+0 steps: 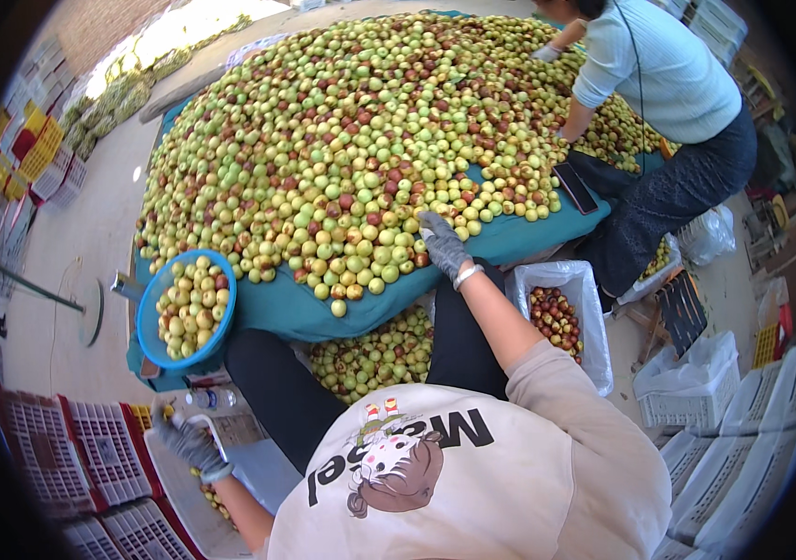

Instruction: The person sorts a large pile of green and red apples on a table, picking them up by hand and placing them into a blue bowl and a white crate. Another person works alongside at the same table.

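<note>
A broad heap of green and reddish-brown jujubes [342, 154] covers a table draped in teal cloth [293, 308]. My right hand [448, 245], in a grey glove, reaches to the heap's front edge. Its fingertips meet the fruit there, but whether they grip one is hidden. Low on the left, my gloved left hand [191, 442] hangs above a white crate [191, 483] with some jujubes in it. Its fingers look apart, with nothing visible between them. A blue plastic basin [146, 308] of paler jujubes stands at the table's left corner.
A co-worker [664, 77] bends over the heap at right, near a phone [575, 187]. Below the table are more jujubes [377, 357] and a lined crate [597, 336] of browner ones. Stacked crates [107, 448] flank me left, and white crates [741, 455] stand right.
</note>
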The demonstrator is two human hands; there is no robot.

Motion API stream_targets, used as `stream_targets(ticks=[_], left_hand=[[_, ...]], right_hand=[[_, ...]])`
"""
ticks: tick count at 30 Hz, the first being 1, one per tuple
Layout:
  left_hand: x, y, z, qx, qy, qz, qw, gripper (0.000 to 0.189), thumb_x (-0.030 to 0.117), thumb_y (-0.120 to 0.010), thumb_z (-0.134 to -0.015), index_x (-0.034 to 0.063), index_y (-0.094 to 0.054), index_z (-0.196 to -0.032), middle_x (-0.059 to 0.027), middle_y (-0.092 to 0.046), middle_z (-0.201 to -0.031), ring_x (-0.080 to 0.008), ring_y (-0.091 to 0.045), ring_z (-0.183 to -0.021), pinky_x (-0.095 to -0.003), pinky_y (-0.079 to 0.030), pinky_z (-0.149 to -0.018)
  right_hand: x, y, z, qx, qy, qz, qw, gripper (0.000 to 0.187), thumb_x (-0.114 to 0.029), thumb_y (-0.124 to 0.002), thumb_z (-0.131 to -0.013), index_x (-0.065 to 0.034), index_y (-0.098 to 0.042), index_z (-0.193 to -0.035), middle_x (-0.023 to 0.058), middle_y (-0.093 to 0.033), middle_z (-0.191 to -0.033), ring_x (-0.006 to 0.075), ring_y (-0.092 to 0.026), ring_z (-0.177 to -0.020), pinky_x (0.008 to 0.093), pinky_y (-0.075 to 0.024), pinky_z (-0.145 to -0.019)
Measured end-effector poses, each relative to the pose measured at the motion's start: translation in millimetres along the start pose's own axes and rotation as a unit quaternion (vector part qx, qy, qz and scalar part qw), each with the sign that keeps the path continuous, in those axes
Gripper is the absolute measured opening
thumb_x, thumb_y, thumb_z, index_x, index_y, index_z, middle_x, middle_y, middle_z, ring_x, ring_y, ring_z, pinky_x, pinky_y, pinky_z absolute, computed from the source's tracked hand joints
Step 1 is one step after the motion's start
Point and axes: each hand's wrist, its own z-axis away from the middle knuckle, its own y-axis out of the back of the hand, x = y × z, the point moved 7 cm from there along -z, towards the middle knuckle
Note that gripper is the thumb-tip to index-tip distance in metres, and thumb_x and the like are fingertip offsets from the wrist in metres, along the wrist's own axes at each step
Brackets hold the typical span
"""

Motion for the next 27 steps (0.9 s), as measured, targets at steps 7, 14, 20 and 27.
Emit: stream_targets(ticks=[7,14,20,27], left_hand=[[175.6,-207.9,43.7,-0.352,-0.081,0.095,0.928,0.058,0.007,-0.06,-0.09,0.0052,-0.044,-0.146,-0.0166,-0.053,-0.139,-0.0292,-0.057,-0.123,-0.0387,-0.048,-0.1],[75.2,-336.9,66.5,-0.419,0.187,0.107,0.882,0.063,0.014,-0.062,-0.094,0.0062,-0.035,-0.151,-0.0198,-0.05,-0.139,-0.0279,-0.054,-0.122,-0.0357,-0.043,-0.106],[39.7,-349.9,81.3,-0.369,0.324,0.256,0.833,0.057,0.008,-0.057,-0.096,0.0039,-0.037,-0.15,-0.014,-0.056,-0.135,-0.0215,-0.055,-0.12,-0.032,-0.042,-0.106],[65.6,-331.5,92.0,-0.366,0.307,0.278,0.834,0.068,0.011,-0.065,-0.091,0.0058,-0.033,-0.151,-0.0147,-0.046,-0.142,-0.0226,-0.058,-0.115,-0.032,-0.049,-0.094]], right_hand=[[-62.1,-121.7,43.1,-0.136,0.139,0.416,0.888,0.066,-0.042,-0.066,-0.086,-0.0152,-0.047,-0.143,0.0196,-0.046,-0.142,0.0366,-0.043,-0.133,0.0466,-0.03,-0.114],[-92.8,-127.0,77.5,-0.17,0.218,0.34,0.899,0.072,-0.037,-0.065,-0.089,-0.0153,-0.037,-0.151,0.0216,-0.038,-0.151,0.0394,-0.036,-0.139,0.049,-0.0282,-0.116],[-12.3,33.5,-22.6,-0.107,0.095,0.6,0.787,0.039,-0.018,-0.061,-0.082,-0.0024,-0.066,-0.118,0.0233,-0.062,-0.126,0.0356,-0.061,-0.118,0.041,-0.0494,-0.098],[-33.7,21.3,8.7,-0.227,-0.022,0.492,0.84,0.069,-0.038,-0.067,-0.088,-0.0048,-0.044,-0.144,0.0252,-0.051,-0.141,0.0372,-0.056,-0.124,0.0434,-0.0454,-0.104]])
